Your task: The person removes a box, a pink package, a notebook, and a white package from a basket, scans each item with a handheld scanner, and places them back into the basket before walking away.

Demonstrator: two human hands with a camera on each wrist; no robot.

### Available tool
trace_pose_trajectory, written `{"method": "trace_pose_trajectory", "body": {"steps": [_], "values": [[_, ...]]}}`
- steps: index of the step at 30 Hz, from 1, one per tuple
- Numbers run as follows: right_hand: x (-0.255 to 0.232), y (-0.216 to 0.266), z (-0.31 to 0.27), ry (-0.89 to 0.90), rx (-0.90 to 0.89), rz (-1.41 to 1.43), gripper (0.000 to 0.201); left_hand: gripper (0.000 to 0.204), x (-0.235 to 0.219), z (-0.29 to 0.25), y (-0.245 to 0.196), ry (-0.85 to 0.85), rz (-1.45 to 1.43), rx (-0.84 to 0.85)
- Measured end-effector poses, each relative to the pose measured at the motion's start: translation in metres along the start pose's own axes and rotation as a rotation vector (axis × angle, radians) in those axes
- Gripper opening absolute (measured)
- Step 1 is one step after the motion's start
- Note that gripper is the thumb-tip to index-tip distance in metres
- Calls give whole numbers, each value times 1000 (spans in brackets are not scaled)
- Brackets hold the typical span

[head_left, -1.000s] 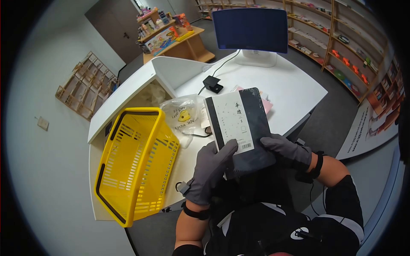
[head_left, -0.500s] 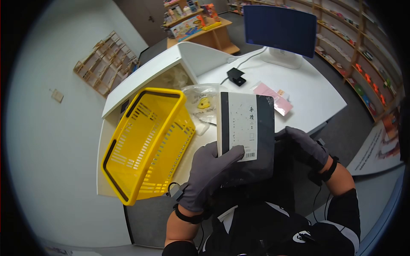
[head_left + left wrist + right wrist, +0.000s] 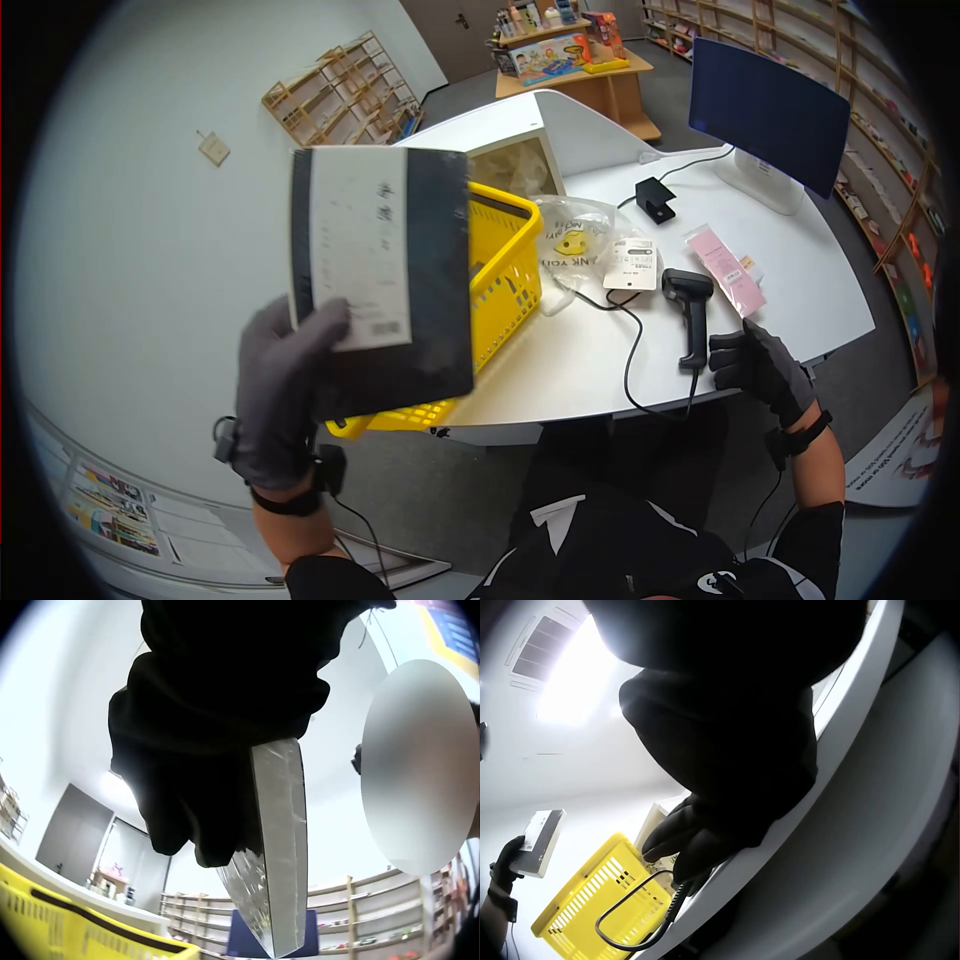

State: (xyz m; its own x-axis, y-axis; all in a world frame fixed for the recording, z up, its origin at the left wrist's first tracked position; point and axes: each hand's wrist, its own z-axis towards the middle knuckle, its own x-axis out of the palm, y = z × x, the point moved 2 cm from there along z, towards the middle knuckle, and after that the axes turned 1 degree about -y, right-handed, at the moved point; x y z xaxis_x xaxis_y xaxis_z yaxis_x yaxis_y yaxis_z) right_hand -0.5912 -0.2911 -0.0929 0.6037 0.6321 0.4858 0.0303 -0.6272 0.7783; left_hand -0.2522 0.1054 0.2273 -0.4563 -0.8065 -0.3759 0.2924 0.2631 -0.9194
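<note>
On the person's left, a dark wrapped book (image 3: 437, 250) with a pale label stands roughly upright, raised in front of the yellow basket (image 3: 512, 300) and hiding part of it from above. The left hand (image 3: 275, 385) grips its lower corner, thumb across the label. Over to the basket's right, well apart from it, a black scanner (image 3: 693, 320) lies on the white desk (image 3: 525, 385), its long axis running away from the person, handle end nearest. The right hand (image 3: 768, 372) is the nearer one, at the handle's outer side; its fingers look loose and I see nothing in them, though I can't tell whether they touch the handle. A cable (image 3: 628, 370) loops between basket and scanner, with a clear plastic bag (image 3: 580, 232) right against the basket and a white card (image 3: 632, 272) next to that. Farther right of the basket, past the scanner, lies a pink packet (image 3: 728, 268).
</note>
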Motion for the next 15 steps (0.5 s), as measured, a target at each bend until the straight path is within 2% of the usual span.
{"method": "trace_pose_trajectory", "body": {"steps": [2,4,6,9,11,12,14,15], "values": [[-8,-2,0,4,0,-10,77,41,-22,25,-6,-38,-21,34],[-13,-5,4,16,12,-29,78,43,-36,57,-9,-41,233,90],[-11,-4,2,-3,9,-25,78,44,-39,91,-7,2,302,88],[-7,-2,-3,-45,17,-27,79,46,-37,133,1,88,433,66],[-3,-2,-5,-146,-43,-88,79,56,-22,146,9,146,729,103],[-2,-2,-4,-194,-74,-119,79,56,-18,154,15,139,726,88],[-9,-6,1,-208,-64,-118,79,52,-7,173,28,232,1048,165],[-14,-7,3,-228,-65,-107,78,52,-5,181,35,226,1045,154]]}}
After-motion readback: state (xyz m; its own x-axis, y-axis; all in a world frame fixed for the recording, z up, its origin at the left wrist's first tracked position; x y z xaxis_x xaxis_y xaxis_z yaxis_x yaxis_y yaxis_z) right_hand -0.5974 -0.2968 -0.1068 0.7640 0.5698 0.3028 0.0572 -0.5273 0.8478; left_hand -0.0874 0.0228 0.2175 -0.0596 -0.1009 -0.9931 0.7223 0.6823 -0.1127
